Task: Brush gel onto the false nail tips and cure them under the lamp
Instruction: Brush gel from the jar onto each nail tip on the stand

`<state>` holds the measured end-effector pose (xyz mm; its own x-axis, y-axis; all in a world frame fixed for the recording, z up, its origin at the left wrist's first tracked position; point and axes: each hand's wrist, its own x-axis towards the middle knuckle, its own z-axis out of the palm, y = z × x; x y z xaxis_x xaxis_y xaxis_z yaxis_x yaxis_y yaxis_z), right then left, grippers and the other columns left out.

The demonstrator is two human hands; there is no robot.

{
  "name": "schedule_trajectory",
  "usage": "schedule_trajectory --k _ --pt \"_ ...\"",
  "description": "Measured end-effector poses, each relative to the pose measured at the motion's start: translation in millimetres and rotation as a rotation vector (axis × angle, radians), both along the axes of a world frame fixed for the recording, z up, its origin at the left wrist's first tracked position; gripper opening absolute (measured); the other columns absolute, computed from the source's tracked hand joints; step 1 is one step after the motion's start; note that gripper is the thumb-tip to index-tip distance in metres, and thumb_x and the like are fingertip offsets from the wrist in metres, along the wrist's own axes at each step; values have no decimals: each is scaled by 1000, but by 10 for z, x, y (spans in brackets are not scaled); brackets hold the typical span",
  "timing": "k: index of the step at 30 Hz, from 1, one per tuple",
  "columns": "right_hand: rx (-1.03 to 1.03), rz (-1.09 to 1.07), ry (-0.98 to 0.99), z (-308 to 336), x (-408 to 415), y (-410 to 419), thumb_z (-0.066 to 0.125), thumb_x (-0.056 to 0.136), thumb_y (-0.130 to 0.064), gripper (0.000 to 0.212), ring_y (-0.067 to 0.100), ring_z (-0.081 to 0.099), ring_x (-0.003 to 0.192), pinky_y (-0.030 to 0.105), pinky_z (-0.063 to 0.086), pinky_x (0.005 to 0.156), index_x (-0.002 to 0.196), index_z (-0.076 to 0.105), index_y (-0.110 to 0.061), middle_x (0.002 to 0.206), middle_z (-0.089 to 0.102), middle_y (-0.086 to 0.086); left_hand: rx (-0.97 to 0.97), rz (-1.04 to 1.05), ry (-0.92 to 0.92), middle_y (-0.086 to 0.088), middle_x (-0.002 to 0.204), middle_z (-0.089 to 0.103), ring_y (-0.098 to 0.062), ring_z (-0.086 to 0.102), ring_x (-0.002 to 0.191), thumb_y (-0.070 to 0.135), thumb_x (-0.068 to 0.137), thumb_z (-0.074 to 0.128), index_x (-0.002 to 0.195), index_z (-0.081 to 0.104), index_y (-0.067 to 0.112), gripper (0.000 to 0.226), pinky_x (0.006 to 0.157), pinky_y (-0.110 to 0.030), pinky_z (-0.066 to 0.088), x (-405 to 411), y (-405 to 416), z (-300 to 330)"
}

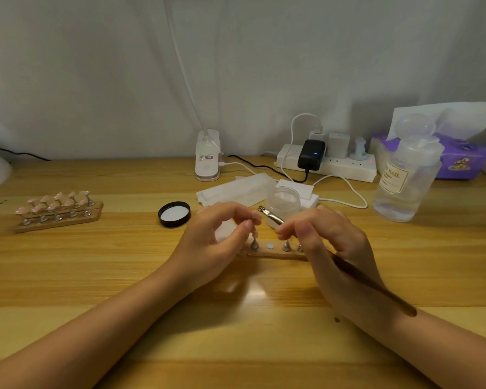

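My left hand point(222, 237) pinches a small metal stand with a false nail tip point(255, 217) on top, held just above a wooden base point(275, 252). That base carries a few metal stands and one bare magnet spot. My right hand point(328, 242) grips a long brown gel brush point(272, 216), its flat bristle end close to the nail tip. An open clear gel jar point(283, 203) stands just behind the hands. A white folding cure lamp point(207, 155) stands at the back centre. At the left, a second wooden holder point(59, 210) bears several pink nail tips.
The jar's black lid point(174, 214) lies upside down left of my hands. White wipes point(236, 189) lie behind. A power strip point(328, 161) with chargers and cables sits at the back right, beside a clear pump bottle point(404, 178) and a purple tissue pack point(458, 158).
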<state>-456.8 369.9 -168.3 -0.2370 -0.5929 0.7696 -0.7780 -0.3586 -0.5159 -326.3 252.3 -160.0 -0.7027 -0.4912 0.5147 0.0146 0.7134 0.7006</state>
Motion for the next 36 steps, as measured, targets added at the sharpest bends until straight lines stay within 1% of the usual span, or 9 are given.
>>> schedule_trajectory --k 4,7,12,16,18,23,28,33,36 --pt "7 20 17 5 0 -16 29 95 -42 36 -7 53 83 15 39 75 87 60 -26 83 55 -25 -31 -20 -3 14 77 62 -2 57 81 18 85 48 84 57 34 18 83 -42 43 -1 12 5" --pt "18 20 -5 -11 -4 -8 27 95 -44 41 -7 53 83 13 38 75 82 62 -26 80 56 -25 -47 -27 -1 16 77 61 -1 56 81 17 85 47 81 56 32 18 82 -41 43 -10 4 -5" --pt "-12 39 -116 -24 9 16 23 95 -49 40 -4 55 76 17 40 73 73 55 -37 67 60 -13 -31 -39 13 18 76 60 1 56 80 15 86 46 81 55 31 19 80 -33 43 -17 -17 -22" --pt "11 24 -56 -7 21 -15 24 94 -50 41 -5 55 82 20 42 74 83 59 -32 81 57 -25 -41 -39 0 15 79 62 -4 57 83 16 87 45 81 56 30 18 82 -43 44 -13 -22 -27" --pt "38 35 -61 -17 13 -10 25 93 -50 45 -4 56 83 19 42 75 82 62 -28 81 58 -23 -42 -35 -7 16 79 61 -5 57 83 16 87 45 81 56 30 18 82 -46 44 -12 -19 -28" --pt "-26 40 -129 -34 13 22 23 95 -49 42 1 55 74 21 41 73 71 55 -36 65 60 -13 -37 -33 -7 16 77 61 -3 57 81 17 86 46 82 57 30 18 81 -43 45 -11 -10 -17" --pt "24 16 -20 -19 7 -23 25 94 -48 42 -2 54 79 20 41 72 81 59 -28 78 55 -23 -11 -10 -18 11 79 65 -5 58 81 20 85 48 80 59 33 17 83 -46 43 5 2 -6" --pt "-6 37 -142 -56 -13 9 24 94 -51 42 0 55 73 19 39 72 69 55 -37 61 59 -11 38 6 -36 13 82 66 -2 59 85 22 83 48 77 62 31 18 86 -32 42 4 16 1" --pt "10 28 -96 -43 -1 -20 24 95 -50 38 -2 56 75 22 42 71 77 55 -37 70 58 -19 49 -9 -34 13 80 66 0 59 84 20 82 49 76 63 27 18 79 -14 41 6 12 2"
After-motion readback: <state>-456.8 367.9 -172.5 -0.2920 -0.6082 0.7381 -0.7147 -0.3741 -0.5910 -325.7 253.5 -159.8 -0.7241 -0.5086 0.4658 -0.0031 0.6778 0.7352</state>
